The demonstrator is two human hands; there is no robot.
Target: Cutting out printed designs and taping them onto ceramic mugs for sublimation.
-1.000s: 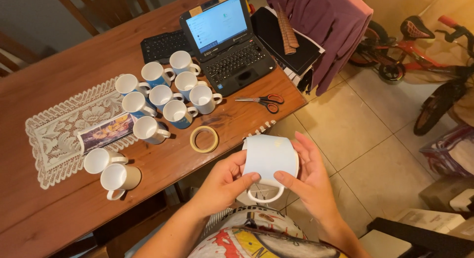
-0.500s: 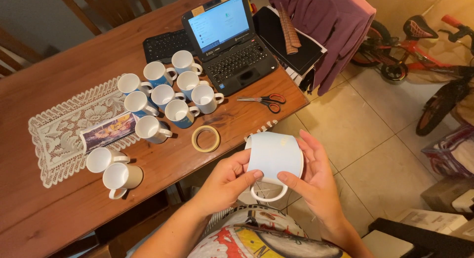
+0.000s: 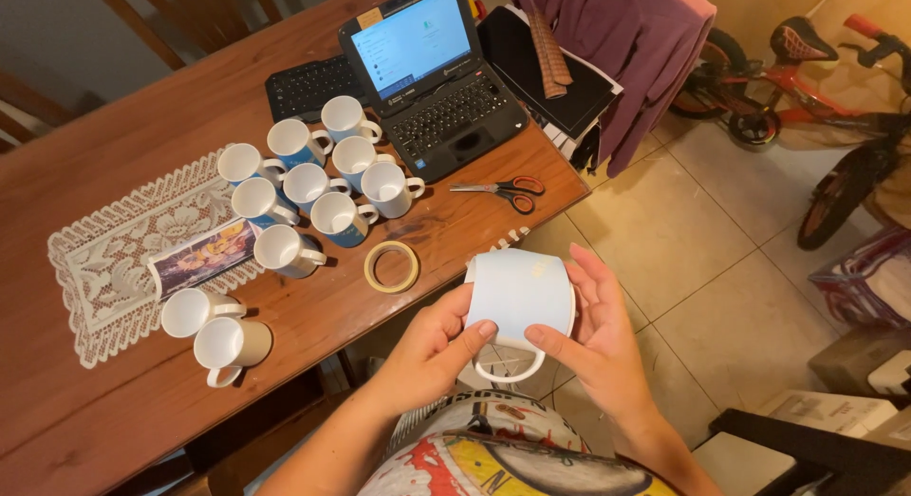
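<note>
Two hands up in the head view: left hand (image 3: 432,339) and right hand (image 3: 593,330), fingers pressed on both sides of a white mug (image 3: 520,292) wrapped in pale blue paper, handle pointing down. Mug off the surface (image 3: 114,107), above the lap. Near it on the wood: tape roll (image 3: 392,266), scissors (image 3: 503,189), a bunch of mugs (image 3: 318,178), a laptop (image 3: 432,74).

Glossy ceramic mug (image 3: 520,292) w/ matt paper wrap (smooth), polished wood table (image 3: 114,126), lace cloth runner (image 3: 114,259).
</note>
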